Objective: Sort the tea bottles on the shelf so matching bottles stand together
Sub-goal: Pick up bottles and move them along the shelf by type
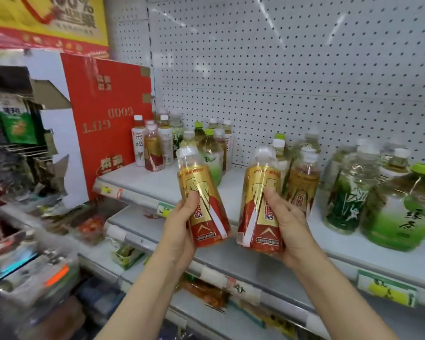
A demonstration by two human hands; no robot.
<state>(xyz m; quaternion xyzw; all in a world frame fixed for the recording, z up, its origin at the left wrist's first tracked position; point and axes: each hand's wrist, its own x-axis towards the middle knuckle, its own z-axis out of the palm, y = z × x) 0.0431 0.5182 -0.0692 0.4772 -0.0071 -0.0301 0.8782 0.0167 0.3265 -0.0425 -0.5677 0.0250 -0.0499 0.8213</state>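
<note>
Hands hold matching clear plastic bottles with glossy gold-and-red labels above the grey metal shelf's (231,263) front edge. Left hand (179,231) grips the left gold-and-red bottle (203,200). Right hand (288,224) grips the right gold-and-red bottle (258,204).

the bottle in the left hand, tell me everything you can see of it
The bottle is clear plastic with a pale cap and a gold and red wrap label printed with characters. The left hand grips its lower half, thumb across the label, holding it off the shelf and tilted, cap leaning left. Its contents are hidden by the label. It looks the same as the bottle in the right hand, and the two do not touch.
</note>
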